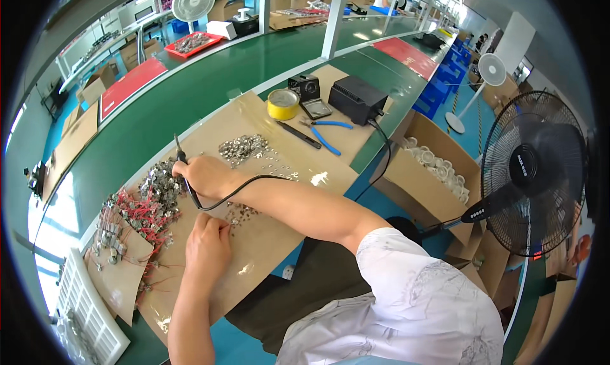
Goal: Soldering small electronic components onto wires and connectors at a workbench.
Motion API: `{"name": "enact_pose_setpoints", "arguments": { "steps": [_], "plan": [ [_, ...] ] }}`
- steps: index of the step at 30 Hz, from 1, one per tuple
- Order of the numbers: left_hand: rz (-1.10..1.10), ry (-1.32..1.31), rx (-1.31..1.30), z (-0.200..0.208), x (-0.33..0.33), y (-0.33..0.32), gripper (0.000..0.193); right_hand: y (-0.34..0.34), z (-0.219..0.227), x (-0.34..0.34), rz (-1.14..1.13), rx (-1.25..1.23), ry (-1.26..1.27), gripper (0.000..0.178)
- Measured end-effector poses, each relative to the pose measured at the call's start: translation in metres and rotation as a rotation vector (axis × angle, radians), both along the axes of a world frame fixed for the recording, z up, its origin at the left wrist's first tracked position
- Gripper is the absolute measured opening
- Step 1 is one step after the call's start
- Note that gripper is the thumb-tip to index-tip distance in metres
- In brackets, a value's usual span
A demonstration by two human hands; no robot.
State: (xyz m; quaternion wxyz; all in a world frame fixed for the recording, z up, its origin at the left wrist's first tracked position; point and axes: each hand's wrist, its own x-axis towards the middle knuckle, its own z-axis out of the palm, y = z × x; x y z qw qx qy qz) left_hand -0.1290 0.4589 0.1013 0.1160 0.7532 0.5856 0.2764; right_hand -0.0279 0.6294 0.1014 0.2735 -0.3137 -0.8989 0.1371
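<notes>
My right hand (206, 177) is wrapped round a soldering iron (182, 155), whose tip points away toward the green bench. The iron's black cord loops back over my right forearm. Closer to me, my left hand (210, 241) rests low over the brown work sheet (267, 244), its fingertips pinched together; whatever they hold is hidden. A heap of small metal parts (159, 187) lies left of both hands, running into parts with red wires (136, 212). Beyond my right hand is a pile of small silvery pieces (244, 148), with more scattered beside my left fingers.
Farther right lie a yellow tape roll (283, 104), blue-handled pliers (324, 136), a black tool (298, 135) and a black power unit (358, 99). A carton of clear round parts (438, 171) and a black fan (534, 168) stand at right. A white grid tray (89, 308) sits near left.
</notes>
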Motion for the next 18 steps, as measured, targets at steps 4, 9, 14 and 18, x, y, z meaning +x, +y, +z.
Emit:
{"name": "enact_pose_setpoints", "arguments": {
  "steps": [4,9,14,18],
  "plan": [
    [0.038,0.008,-0.035,-0.001,-0.01,-0.008,0.01,-0.012,-0.003,-0.003,0.095,-0.01,0.031,0.039],
    [0.038,0.002,0.001,0.0,-0.009,-0.009,0.011,-0.033,0.001,0.032,0.216,-0.014,0.092,0.037],
    [0.049,0.037,-0.069,-0.003,-0.006,-0.004,0.013,-0.042,0.009,0.052,0.296,-0.172,0.216,0.039],
    [0.017,0.016,-0.048,-0.002,-0.012,-0.008,0.013,-0.041,0.011,0.051,0.197,-0.123,0.276,0.039]
  ]
}}
